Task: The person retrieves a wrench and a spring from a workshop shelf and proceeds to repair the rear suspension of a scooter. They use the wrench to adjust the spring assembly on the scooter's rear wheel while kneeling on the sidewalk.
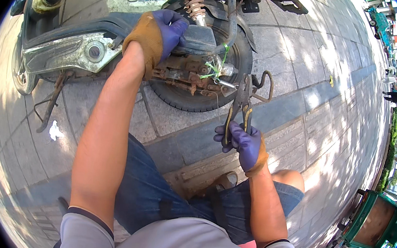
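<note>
In my right hand (243, 145), gloved in purple and tan, are pliers (243, 96) with yellow-and-dark handles, their jaws pointing up beside the rear wheel (186, 104). A small shiny metal spring (226, 84) lies next to the jaws; whether they grip it I cannot tell. My left hand (164, 33), gloved alike, is closed with curled fingers at the scooter's dark side panel (200, 37). What those fingers hold, if anything, is hidden. Between the hands, green ties (212, 70) hang near the rusty rear mechanism (182, 74).
The worn scooter has a rusty shock absorber (195, 5) above and a kickstand (50, 103) at the left. A bent metal pedal (266, 85) sticks out right of the pliers. White scrap (55, 131) lies on the paving. A green cart (376, 222) stands far right.
</note>
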`<state>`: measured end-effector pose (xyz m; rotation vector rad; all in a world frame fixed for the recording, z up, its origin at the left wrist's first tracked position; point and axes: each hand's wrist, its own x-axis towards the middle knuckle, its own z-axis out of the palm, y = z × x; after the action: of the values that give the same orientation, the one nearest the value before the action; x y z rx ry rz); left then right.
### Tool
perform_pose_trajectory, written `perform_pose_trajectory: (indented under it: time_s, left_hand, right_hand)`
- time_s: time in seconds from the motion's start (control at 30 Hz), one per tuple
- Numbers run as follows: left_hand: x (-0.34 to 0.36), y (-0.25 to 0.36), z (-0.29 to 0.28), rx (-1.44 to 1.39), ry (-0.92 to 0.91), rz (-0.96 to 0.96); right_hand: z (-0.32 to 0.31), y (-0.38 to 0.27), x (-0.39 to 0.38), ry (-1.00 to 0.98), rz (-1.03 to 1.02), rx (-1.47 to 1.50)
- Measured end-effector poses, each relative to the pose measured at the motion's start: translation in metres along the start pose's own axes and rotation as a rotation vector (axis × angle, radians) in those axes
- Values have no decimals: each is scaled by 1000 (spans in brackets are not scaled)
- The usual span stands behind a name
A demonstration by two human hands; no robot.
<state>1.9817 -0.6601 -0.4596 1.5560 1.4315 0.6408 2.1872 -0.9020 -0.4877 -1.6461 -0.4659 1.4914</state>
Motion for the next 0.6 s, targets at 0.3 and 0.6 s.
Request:
perform_pose_trajectory:
  time_s: [0.3, 0.6]
  left_hand:
    - [2, -3, 4, -67, 14, 30]
    - [7, -11, 6, 0, 50, 75]
  right_hand:
    - [-8, -2, 11, -1, -293, 80]
    - [-6, -1, 9, -24, -394, 134]
